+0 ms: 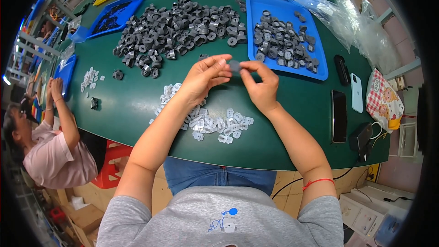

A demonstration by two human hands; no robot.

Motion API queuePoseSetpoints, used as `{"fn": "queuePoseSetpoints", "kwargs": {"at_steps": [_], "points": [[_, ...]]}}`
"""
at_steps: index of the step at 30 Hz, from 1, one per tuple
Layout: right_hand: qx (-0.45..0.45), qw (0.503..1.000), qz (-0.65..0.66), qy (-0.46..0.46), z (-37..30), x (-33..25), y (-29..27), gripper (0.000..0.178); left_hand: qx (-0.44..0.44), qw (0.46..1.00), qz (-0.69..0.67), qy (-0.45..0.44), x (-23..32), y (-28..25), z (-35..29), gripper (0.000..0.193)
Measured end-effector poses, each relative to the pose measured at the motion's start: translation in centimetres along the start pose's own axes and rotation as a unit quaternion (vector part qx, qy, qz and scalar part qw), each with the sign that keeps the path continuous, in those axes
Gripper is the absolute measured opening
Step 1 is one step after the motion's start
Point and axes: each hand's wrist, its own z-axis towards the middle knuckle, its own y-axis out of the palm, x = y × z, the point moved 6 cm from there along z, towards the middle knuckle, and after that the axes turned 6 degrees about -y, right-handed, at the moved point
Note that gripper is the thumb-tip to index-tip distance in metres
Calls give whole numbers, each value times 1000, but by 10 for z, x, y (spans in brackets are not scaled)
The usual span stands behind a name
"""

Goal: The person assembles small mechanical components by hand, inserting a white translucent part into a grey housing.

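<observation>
Between the fingertips of both hands is a small dark grey plastic part (234, 66), held up over the green table. My left hand (206, 77) pinches its left side with thumb and forefinger, the other fingers curled. From the right, my right hand (261, 83) grips the same part with thumb and index finger. Below my wrists lies a pile of small whitish translucent pieces (215, 126). Beyond my hands spreads a big heap of dark grey ring-shaped parts (178, 27). To the right, a blue tray (286, 72) holds many similar grey parts.
A black phone (339, 116), a light blue phone (356, 93) and a black adapter (360, 139) lie at the right, beside a checked bag (384, 100). Clear plastic bags (361, 32) lie behind them. A co-worker (59, 155) sits at the left, near another blue tray (116, 25).
</observation>
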Motion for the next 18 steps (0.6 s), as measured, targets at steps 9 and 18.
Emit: {"fn": "queuePoseSetpoints", "kwargs": {"at_steps": [9,18], "points": [[136,976,101,140,3,30,-13,50,237,645,667,286,41,-32,-14,36],[-330,940,-66,-52,-29,-23,67,30,234,721,617,212,37,-30,-7,19]]}}
